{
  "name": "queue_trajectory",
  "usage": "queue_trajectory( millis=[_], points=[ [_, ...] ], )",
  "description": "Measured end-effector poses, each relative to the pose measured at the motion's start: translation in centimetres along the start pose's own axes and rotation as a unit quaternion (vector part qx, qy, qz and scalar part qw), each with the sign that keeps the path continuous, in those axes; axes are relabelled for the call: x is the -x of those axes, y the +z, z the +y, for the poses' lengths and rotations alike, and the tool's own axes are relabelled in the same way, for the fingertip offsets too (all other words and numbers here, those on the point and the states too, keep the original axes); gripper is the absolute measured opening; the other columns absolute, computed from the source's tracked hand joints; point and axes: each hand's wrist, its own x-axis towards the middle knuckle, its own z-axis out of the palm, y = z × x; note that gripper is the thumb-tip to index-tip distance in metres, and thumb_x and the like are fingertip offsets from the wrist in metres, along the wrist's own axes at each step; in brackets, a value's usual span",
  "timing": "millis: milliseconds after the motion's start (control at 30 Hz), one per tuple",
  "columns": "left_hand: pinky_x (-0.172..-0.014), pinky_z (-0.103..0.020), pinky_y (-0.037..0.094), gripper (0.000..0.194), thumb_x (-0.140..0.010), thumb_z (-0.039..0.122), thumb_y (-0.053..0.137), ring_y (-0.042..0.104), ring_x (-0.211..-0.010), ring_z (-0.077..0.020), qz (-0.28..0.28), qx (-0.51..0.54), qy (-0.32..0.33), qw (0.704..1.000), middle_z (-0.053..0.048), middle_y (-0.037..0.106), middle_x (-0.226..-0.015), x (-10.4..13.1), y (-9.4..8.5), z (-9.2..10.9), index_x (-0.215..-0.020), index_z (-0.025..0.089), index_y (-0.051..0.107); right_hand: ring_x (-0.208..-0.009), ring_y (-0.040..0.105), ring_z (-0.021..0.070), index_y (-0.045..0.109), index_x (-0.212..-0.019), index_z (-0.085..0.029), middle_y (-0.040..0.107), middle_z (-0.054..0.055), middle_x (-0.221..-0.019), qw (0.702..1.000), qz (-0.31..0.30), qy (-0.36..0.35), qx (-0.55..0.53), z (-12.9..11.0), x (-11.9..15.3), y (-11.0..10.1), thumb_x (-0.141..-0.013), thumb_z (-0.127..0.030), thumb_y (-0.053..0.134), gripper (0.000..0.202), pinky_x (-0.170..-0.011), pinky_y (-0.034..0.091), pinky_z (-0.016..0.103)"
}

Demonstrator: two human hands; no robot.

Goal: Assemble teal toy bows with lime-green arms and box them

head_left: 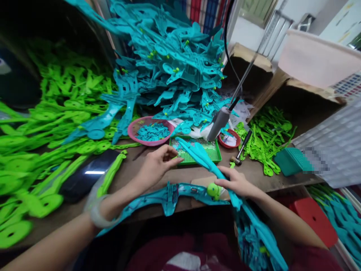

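Observation:
My right hand point(236, 182) is closed around a long teal plastic piece point(199, 152), shaped like part of a toy bow, which slants up to the left over the green tray. Below it, a curved teal bow-shaped part point(186, 190) lies along the table's front edge. A round lime-green piece point(213, 191) sits at its right end, close to my right fingers. My left hand point(159, 165) hovers at the left edge of the shallow green tray point(216, 152). Its fingers are bent, with a gap between thumb and forefinger, and nothing shows in them. Small bits lie in the tray.
A pink bowl point(132, 131) holds small teal parts. Beyond rises a teal heap point(180, 56); lime-green parts point(70, 98) spread left around a black phone-like slab point(88, 175). A grey-handled tool point(219, 123) hangs above the tray. Rightward are a red basket point(238, 142) and a hammer point(242, 148).

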Motion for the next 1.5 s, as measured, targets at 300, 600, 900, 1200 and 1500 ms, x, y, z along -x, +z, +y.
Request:
queue_trajectory(
  millis=[300,600,900,1200,1500],
  points=[
    [-0.080,-0.035,0.059,0.057,-0.060,0.056,0.087,0.075,-0.085,-0.0237,0.021,0.233,-0.125,0.964,-0.006,0.077,-0.089,4.1,0.8,1.9,-0.098,0.018,0.070,-0.056,0.043,0.0106,0.065,-0.124,-0.012,0.051,-0.005,-0.063,0.987,-0.047,0.055,-0.143,-0.4,-0.9,2.3,-0.084,-0.050,0.066,0.055,-0.055,0.034,0.024],
    [-0.088,-0.025,0.061,0.019,-0.075,0.020,0.082,0.076,-0.094,-0.0172,0.018,0.428,-0.182,0.885,-0.005,0.078,-0.098,4.0,1.0,2.5,-0.089,0.017,0.069,-0.051,0.040,0.0083,0.064,-0.125,-0.015,0.045,-0.007,-0.060,0.979,-0.061,0.067,-0.184,0.2,0.2,3.4,-0.081,-0.054,0.070,0.059,-0.048,0.028,0.022],
    [-0.070,-0.014,0.059,0.009,-0.087,0.007,0.069,0.076,-0.084,-0.0121,0.047,0.490,-0.243,0.836,-0.002,0.075,-0.087,4.2,1.9,3.2,-0.083,0.015,0.069,-0.049,0.041,0.0077,0.064,-0.126,-0.014,0.046,-0.007,-0.061,0.981,-0.049,0.058,-0.179,0.8,-0.5,3.4,-0.083,-0.055,0.068,0.059,-0.047,0.029,0.022],
    [-0.070,-0.015,0.059,0.012,-0.090,0.008,0.065,0.075,-0.081,-0.0112,0.078,0.519,-0.245,0.815,-0.002,0.075,-0.086,4.1,2.8,2.8,-0.082,0.015,0.068,-0.052,0.040,0.0091,0.062,-0.128,-0.014,0.045,-0.007,-0.061,0.991,-0.036,0.051,-0.117,0.6,-0.6,3.3,-0.084,-0.058,0.066,0.062,-0.053,0.033,0.024],
    [-0.061,-0.014,0.057,0.034,-0.062,0.033,0.094,0.074,-0.070,-0.0113,0.138,0.542,-0.188,0.808,0.001,0.075,-0.074,4.9,4.4,2.4,-0.077,0.016,0.069,-0.109,0.062,0.0281,0.065,-0.132,-0.020,0.071,0.007,-0.113,1.000,0.013,-0.001,0.009,0.4,-0.4,4.1,-0.087,-0.061,0.061,0.061,-0.098,0.047,0.039]
  ],
)
